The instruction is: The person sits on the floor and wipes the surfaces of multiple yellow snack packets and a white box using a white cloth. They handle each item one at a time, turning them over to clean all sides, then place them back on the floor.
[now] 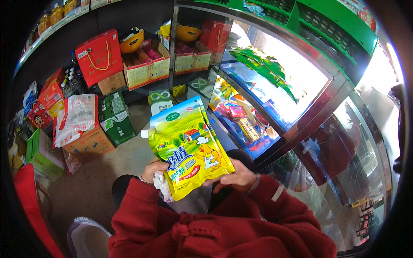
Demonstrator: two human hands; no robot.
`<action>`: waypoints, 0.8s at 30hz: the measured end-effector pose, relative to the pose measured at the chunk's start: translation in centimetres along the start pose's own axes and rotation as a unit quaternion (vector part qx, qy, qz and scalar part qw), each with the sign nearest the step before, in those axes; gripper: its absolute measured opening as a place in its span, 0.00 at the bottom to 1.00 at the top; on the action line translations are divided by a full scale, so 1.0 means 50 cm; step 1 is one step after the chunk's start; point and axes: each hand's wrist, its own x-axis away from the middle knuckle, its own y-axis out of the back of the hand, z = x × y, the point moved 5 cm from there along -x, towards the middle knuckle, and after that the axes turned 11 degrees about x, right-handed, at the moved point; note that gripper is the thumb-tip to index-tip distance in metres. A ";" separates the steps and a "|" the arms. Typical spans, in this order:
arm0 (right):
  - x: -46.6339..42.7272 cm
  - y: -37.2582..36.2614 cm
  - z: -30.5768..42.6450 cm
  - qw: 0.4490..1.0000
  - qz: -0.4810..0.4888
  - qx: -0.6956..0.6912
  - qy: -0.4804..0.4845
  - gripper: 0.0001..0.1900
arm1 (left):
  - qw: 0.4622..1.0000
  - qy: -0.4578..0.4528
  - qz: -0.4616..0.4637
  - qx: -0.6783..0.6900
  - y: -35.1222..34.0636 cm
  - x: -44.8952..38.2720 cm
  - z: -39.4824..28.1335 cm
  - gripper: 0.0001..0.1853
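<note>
A large yellow, green and blue pouch of chicken seasoning (190, 148) with a white spout cap lies tilted between my hands, its printed front up. My left hand (155, 171) grips its lower left edge, with a crumpled white cloth (162, 186) held against the pouch below the thumb. At the lower right corner, my right hand (238, 177) supports the pouch, its fingers partly beneath it. Both sleeves are dark red.
A glass display case (293, 129) with packets inside stands close on the right. Cartons, including a green box (116, 118), and a white plastic bag (77, 116) are on the left. A whitish basin (88, 237) sits at the lower left.
</note>
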 end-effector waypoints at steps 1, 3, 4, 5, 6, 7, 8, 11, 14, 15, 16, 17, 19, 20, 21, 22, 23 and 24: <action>0.010 -0.022 -0.026 0.999 -0.008 -0.049 -0.006 0.29 | 1.000 0.005 0.010 0.009 -0.005 -0.006 0.006 0.38; 0.014 -0.052 -0.085 0.995 -0.032 -0.088 -0.023 0.28 | 0.999 0.017 0.022 0.024 -0.012 -0.013 0.018 0.38; 0.002 -0.064 -0.092 0.991 -0.047 -0.124 -0.008 0.29 | 0.999 0.027 0.022 0.022 -0.009 -0.009 0.018 0.38; -0.008 -0.077 -0.094 0.985 -0.062 -0.160 0.006 0.31 | 0.999 0.030 0.019 0.011 -0.006 -0.005 0.016 0.38; -0.010 -0.083 -0.092 0.977 -0.081 -0.194 0.020 0.33 | 0.999 0.035 0.017 0.002 -0.002 -0.003 0.015 0.37; -0.011 -0.085 -0.089 0.977 -0.083 -0.196 0.015 0.31 | 0.999 0.039 0.016 -0.007 0.000 0.000 0.014 0.37; -0.015 -0.084 -0.084 0.977 -0.084 -0.197 0.010 0.30 | 0.998 0.045 0.031 -0.016 -0.003 0.002 0.010 0.36; -0.017 -0.075 -0.076 0.974 -0.125 -0.190 0.012 0.26 | 0.996 0.039 0.037 -0.067 -0.009 -0.007 0.010 0.36; -0.031 -0.059 -0.052 0.967 -0.154 -0.187 0.079 0.23 | 0.995 -0.001 0.085 -0.057 -0.005 -0.019 0.007 0.40; -0.033 -0.051 -0.044 0.963 -0.160 -0.188 0.108 0.23 | 0.994 -0.011 0.102 -0.039 -0.015 -0.022 0.009 0.41; -0.031 -0.039 -0.030 0.954 -0.189 -0.199 0.122 0.21 | 0.992 -0.039 0.112 -0.042 -0.035 -0.026 0.007 0.45; -0.028 -0.021 -0.018 0.948 -0.210 -0.203 0.129 0.20 | 0.991 -0.018 0.123 -0.044 -0.040 -0.022 0.000 0.45; -0.022 0.002 0.017 0.934 -0.246 -0.190 0.178 0.21 | 0.987 0.023 0.148 -0.051 -0.041 -0.011 -0.020 0.46; -0.016 0.015 0.034 0.924 -0.275 -0.179 0.195 0.21 | 0.988 0.006 0.135 -0.079 -0.046 -0.014 -0.018 0.44; -0.007 0.031 0.047 0.917 -0.307 -0.144 0.212 0.21 | 0.986 0.006 0.145 -0.084 -0.051 -0.012 -0.019 0.44; -0.002 0.056 0.051 0.908 -0.282 -0.167 0.261 0.22 | 0.984 0.007 0.156 -0.087 -0.055 -0.012 -0.017 0.43; -0.001 0.077 0.057 0.896 -0.256 -0.190 0.308 0.22 | 0.982 0.008 0.167 -0.090 -0.057 -0.013 -0.016 0.42; -0.007 0.085 0.081 0.878 -0.331 -0.183 0.293 0.23 | 0.982 0.008 0.165 -0.093 -0.054 -0.012 -0.016 0.42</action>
